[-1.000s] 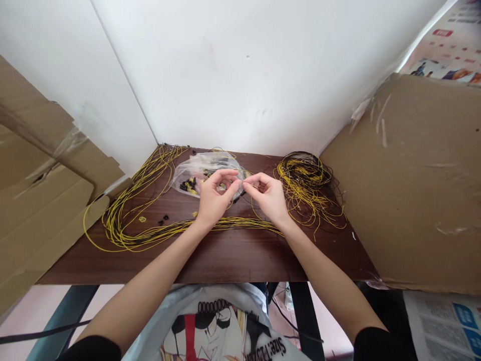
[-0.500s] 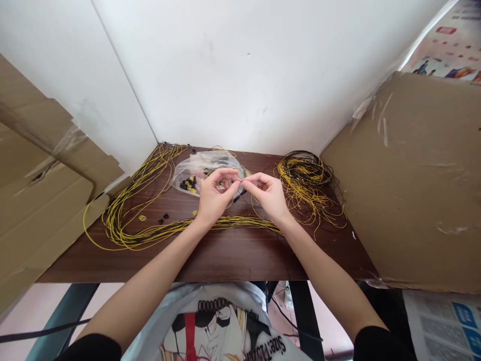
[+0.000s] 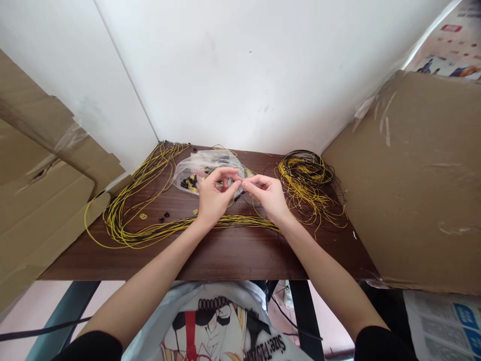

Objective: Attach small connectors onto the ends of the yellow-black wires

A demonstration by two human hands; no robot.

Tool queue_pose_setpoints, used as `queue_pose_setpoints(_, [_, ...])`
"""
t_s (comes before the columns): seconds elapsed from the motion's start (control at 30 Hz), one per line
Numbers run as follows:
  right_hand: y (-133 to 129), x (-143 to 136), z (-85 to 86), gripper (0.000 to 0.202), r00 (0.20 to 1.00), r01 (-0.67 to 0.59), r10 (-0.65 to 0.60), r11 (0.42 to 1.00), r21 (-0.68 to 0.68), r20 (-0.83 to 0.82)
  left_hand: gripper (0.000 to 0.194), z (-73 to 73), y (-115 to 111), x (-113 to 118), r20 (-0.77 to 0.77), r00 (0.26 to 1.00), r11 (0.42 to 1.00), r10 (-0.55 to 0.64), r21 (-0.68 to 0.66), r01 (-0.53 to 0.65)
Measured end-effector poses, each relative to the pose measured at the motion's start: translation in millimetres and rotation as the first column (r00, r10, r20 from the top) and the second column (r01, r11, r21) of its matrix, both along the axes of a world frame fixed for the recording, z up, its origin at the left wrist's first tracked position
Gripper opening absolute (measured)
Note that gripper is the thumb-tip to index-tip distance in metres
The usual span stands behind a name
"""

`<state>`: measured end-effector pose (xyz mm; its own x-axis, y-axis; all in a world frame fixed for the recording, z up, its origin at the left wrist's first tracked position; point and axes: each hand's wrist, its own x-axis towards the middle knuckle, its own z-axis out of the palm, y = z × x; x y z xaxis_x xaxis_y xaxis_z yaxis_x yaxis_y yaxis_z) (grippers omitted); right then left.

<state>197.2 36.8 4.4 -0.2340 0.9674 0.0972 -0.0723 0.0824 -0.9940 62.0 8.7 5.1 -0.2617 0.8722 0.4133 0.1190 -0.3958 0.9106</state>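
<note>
My left hand (image 3: 215, 198) and right hand (image 3: 269, 196) pinch a tiny piece (image 3: 241, 181), too small to identify, near the bag (image 3: 210, 158) and wires (image 3: 165, 230) on the desk (image 3: 240, 255), fine work probably needing a steady touch next.

"What have we got on our arms?"

"Plain black, both sides: the left sleeve (image 3: 92, 346) and right sleeve (image 3: 383, 345) end around our elbows. Our left hand (image 3: 214, 198) and right hand (image 3: 267, 198) are bare."

"And down our front?"

"A loose white printed garment (image 3: 218, 328): a black-outlined cartoon figure (image 3: 216, 331), a red band (image 3: 190, 333), black coil-like loops (image 3: 214, 304) above, and slanting black lettering (image 3: 268, 347) beginning 'Size'."
</note>
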Motion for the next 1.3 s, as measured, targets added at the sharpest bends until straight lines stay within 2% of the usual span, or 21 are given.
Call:
queue_pose_setpoints(0.23, [-1,1,3.4,0.027,1.0,-0.018,0.017,0.999,-0.046,-0.02,0.019,-3.6,2,-1,-0.021,1.0,1.0,0.014,0.028,-0.013])
queue_pose_setpoints(0.37, [-1,1,4.1,0.024,0.999,-0.016,0.015,0.999,-0.046,-0.036,0.016,-5.5,2,-3,-0.156,0.986,0.991,0.058,0.128,-0.038])
queue_pose_setpoints(0.47, [-1,1,4.6,0.024,1.0,0.01,-0.011,0.998,-0.058,-0.024,0.008,-6.0,3,-7,-0.33,0.922,0.947,0.203,0.305,-0.099])
queue_pose_setpoints(0.57, [0,3,4.7,0.022,1.0,0.029,-0.029,0.999,-0.016,-0.006,0.008,-6.8,4,-12,-0.485,0.819,0.894,0.306,0.443,-0.072])
queue_pose_setpoints(0.67, [1,4,4.5,0.02,0.997,0.045,-0.051,0.993,0.105,0.06,0.013,-8.2,5,-15,-0.584,0.746,0.884,0.32,0.466,-0.014])
queue_pose_setpoints(0.8, [1,6,3.3,0.021,0.985,0.025,-0.06,0.977,0.209,0.163,0.016,-9.5,8,-19,-0.63,0.706,0.901,0.323,0.433,-0.027])
queue_pose_setpoints(1.07, [1,7,4.8,0.018,0.989,-0.007,-0.021,0.982,0.187,0.147,0.013,-9.7,10,-21,-0.614,0.741,0.917,0.272,0.399,-0.007])
queue_pose_setpoints(1.3, [1,7,10.0,0.02,0.998,-0.057,0.056,0.998,0.02,0.035,0.009,-2.6,6,-14,-0.475,0.874,0.965,0.104,0.261,0.027])
